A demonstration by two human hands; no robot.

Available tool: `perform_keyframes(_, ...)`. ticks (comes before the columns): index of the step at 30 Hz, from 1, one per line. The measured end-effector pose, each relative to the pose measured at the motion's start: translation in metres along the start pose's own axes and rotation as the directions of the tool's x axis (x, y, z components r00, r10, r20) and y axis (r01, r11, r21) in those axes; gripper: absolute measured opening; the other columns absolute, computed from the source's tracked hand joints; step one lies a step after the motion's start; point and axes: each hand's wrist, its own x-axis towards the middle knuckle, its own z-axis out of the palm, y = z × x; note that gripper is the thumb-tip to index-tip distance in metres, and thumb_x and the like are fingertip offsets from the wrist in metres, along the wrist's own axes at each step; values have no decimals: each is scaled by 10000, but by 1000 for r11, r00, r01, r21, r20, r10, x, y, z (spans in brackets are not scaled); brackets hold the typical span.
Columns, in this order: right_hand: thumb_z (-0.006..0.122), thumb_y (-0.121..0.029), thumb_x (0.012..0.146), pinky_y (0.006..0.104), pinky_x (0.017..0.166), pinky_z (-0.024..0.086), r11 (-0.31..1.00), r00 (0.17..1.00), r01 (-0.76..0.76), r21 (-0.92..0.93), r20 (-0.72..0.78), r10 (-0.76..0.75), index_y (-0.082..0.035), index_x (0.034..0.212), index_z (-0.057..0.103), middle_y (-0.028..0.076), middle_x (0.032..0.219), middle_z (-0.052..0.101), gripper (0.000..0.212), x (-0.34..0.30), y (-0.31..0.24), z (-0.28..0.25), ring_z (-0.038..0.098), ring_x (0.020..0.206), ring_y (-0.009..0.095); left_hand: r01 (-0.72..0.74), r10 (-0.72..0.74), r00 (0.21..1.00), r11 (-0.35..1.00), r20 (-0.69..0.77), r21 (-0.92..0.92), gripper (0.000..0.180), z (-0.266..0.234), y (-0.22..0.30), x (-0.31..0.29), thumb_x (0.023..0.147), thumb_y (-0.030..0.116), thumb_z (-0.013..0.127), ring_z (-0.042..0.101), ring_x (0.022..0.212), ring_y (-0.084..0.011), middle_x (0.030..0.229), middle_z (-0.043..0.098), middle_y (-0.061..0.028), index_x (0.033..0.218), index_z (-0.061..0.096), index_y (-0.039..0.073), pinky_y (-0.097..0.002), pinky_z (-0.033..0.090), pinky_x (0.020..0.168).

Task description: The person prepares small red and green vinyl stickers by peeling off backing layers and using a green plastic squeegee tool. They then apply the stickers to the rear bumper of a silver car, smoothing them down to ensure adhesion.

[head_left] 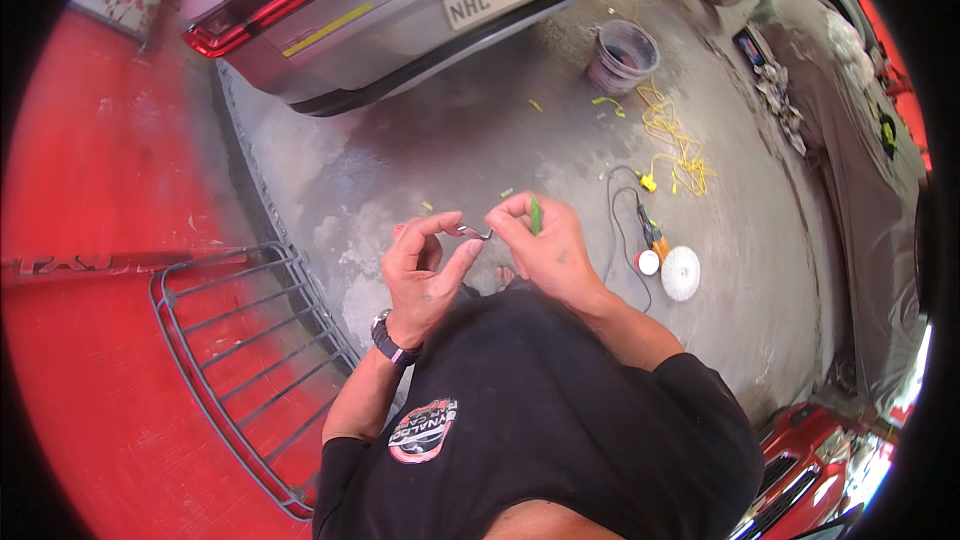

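Observation:
In front of my chest both hands meet over a small, thin, shiny dark piece (pixel 472 232), too small for me to name. My left hand (pixel 428 265) pinches one end of it between thumb and index finger. The fingers of my right hand (pixel 548 248) are closed at its other end. A narrow green piece (pixel 536 214) sticks up from between the fingers of my right hand; its lower part is hidden. A dark-strapped watch (pixel 394 340) is on my left wrist.
A silver car's rear (pixel 400 30) stands ahead. To the right are a bucket (pixel 622 58), a tangled yellow cord (pixel 680 145) and a corded polisher with a white pad (pixel 681 273). A black metal rack (pixel 250 360) leans at the red wall. Yellow-green scraps (pixel 608 103) lie on the concrete.

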Motion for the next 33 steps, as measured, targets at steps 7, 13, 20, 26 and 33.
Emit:
perform_keyframes(7, 661, -143, 973, 212, 437, 310, 991, 998, 49, -128, -24, -52, -7, 1010, 692, -68, 642, 544, 144, 51, -1, 27, 423, 502, -5, 293, -355, 935, 809, -26, -510, 107, -3, -36, 41, 915, 28, 728, 472, 671, 21, 857, 654, 66, 1020, 710, 21, -154, 369, 582)
perform_keyframes(13, 646, -129, 985, 191, 498, 313, 926, 968, 216, -311, -56, -245, -19, 1113, 703, -98, 650, 506, 179, 113, -9, 55, 398, 563, -12, 280, -335, 941, 859, -57, -428, 65, -23, -81, 105, 928, 33, 709, 477, 668, 18, 813, 628, 69, 992, 700, 20, -162, 382, 585)
perform_keyframes(20, 681, -90, 955, 195, 519, 294, 955, 994, 110, -276, 21, -109, -3, 1013, 677, -94, 660, 491, 105, 221, -28, 83, 387, 588, -12, 272, -308, 951, 858, -11, -435, 65, -59, -128, 198, 889, 84, 751, 342, 603, 27, 711, 522, 129, 933, 720, 47, -177, 275, 532)
perform_keyframes(26, 696, -93, 943, 188, 520, 300, 779, 902, 430, -456, 243, -355, -3, 1005, 673, -99, 661, 508, 111, 321, -22, 101, 399, 587, -15, 275, -323, 945, 875, -58, -400, 73, -84, -179, 258, 897, 98, 746, 345, 605, 27, 709, 521, 131, 943, 718, 49, -178, 281, 534)
perform_keyframes(33, 687, -128, 955, 180, 469, 304, 914, 917, 292, -282, 355, -183, -12, 980, 667, -87, 652, 544, 121, 436, 20, 113, 420, 530, -14, 193, -250, 956, 930, -151, -314, 79, -86, -270, 308, 945, 96, 709, 513, 738, 5, 877, 658, 55, 985, 702, 28, -177, 423, 663)
